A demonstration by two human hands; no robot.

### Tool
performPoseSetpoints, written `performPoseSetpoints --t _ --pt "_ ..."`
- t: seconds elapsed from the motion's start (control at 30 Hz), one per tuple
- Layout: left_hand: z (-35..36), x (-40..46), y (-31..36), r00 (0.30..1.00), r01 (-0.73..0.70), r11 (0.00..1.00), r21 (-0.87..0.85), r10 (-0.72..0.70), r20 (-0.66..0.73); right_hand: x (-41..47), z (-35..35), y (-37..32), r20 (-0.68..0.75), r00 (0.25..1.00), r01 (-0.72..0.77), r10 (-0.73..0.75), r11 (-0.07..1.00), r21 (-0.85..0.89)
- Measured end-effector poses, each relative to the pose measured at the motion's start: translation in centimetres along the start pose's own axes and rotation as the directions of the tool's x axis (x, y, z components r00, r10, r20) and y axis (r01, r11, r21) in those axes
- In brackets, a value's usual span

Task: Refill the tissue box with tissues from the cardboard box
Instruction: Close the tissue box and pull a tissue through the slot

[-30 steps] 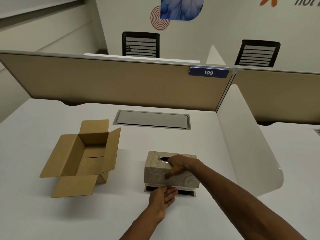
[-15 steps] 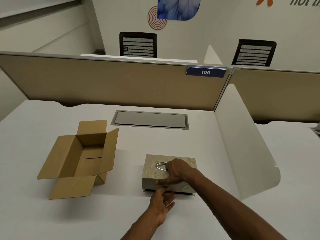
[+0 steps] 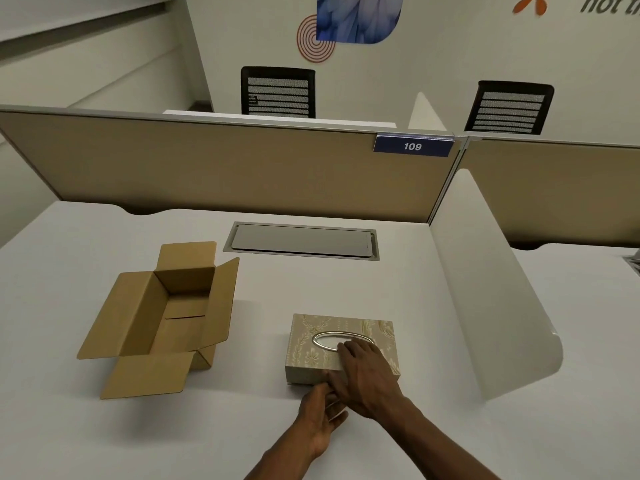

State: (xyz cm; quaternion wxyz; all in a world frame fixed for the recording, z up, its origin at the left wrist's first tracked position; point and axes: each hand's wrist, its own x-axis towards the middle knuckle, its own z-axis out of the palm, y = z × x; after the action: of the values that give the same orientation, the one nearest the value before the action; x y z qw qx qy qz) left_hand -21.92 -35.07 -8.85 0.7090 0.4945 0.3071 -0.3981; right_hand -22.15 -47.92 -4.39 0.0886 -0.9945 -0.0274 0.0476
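Observation:
The tissue box, beige with a floral pattern and a silver oval slot on top, sits flat on the white desk right of centre. My right hand lies on its top near edge, fingers at the slot, thumb on the front face. My left hand is at the box's front bottom edge, fingertips touching it and partly hidden under my right hand. The brown cardboard box stands open to the left, flaps spread. I see only bare cardboard inside it. No tissues are visible.
A grey cable hatch is set into the desk behind the boxes. A tan partition closes the back, with a blue 109 tag. A white curved divider walls off the right side.
The tissue box cover, lifted above its base a second ago with a dark gap showing, has come down and now sits closed. My right hand slid from the slot toward the near edge.

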Motion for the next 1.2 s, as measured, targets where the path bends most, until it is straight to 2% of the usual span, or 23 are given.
performPoseSetpoints --t 0.07,0.27,0.87,1.1,1.2 --pt "0.0 0.0 0.0 1.000 0.000 1.000 0.002 0.000 0.007 -0.2 0.1 -0.2 -0.012 1.000 0.006 -0.006 1.000 0.006" --pt "0.0 0.0 -0.1 1.000 -0.011 1.000 0.009 0.011 0.021 -0.3 0.5 -0.2 0.073 0.997 -0.043 0.038 0.997 0.058" --pt "-0.3 -0.3 0.0 1.000 -0.008 1.000 0.006 0.008 0.017 -0.5 1.5 0.9 0.076 0.997 -0.027 0.020 0.995 0.096" --pt "-0.3 -0.6 0.1 1.000 -0.011 1.000 -0.002 0.011 0.021 -1.6 2.8 1.4 -0.035 0.999 0.015 -0.014 0.999 0.029" --pt "-0.4 -0.5 0.0 1.000 -0.019 1.000 0.015 0.018 0.023 -1.8 2.8 1.7 -0.033 0.999 0.027 -0.027 1.000 -0.005"
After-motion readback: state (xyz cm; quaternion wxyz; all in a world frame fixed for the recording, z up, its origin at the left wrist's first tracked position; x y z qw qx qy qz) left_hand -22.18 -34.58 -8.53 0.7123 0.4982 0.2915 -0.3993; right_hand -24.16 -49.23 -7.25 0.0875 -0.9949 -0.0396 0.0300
